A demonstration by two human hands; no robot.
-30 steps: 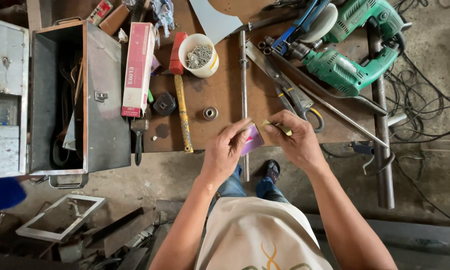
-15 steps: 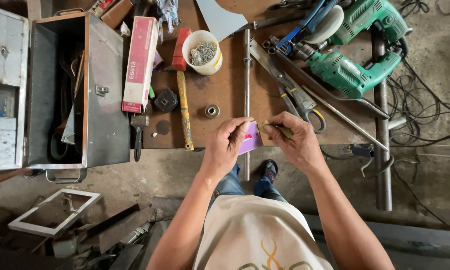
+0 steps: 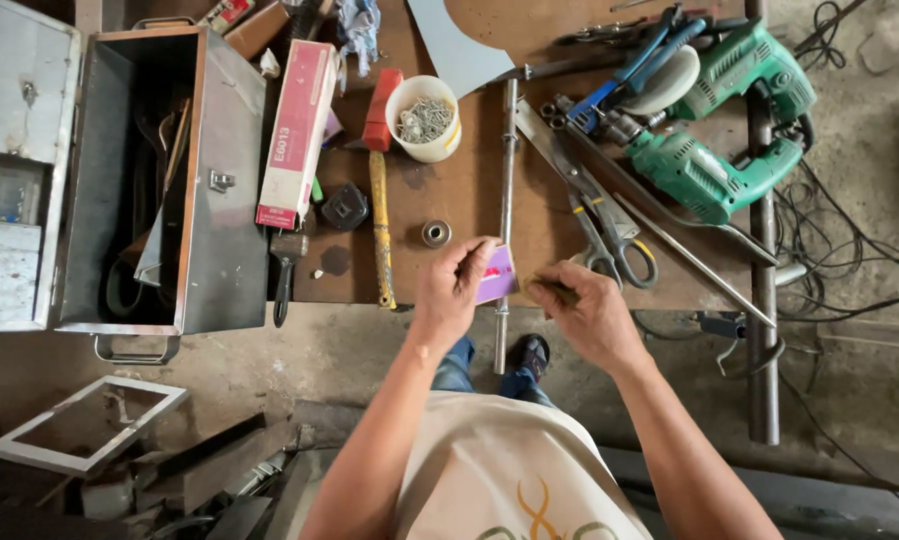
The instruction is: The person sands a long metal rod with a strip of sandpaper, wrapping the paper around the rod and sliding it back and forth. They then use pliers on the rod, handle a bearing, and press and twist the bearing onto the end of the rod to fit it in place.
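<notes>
Hands (image 3: 525, 290) on purple packet (image 3: 497, 275); table edge (image 3: 570, 306)

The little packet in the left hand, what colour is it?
Purple packet, pinched by the left hand; head view.

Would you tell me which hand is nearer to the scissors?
Right. The right hand sits just below the scissors handles; the left hand, holding a purple card, lies farther left.

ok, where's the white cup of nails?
Head view, upper middle of the workbench: the white cup of nails stands between the red-headed hammer and the steel rod.
</notes>
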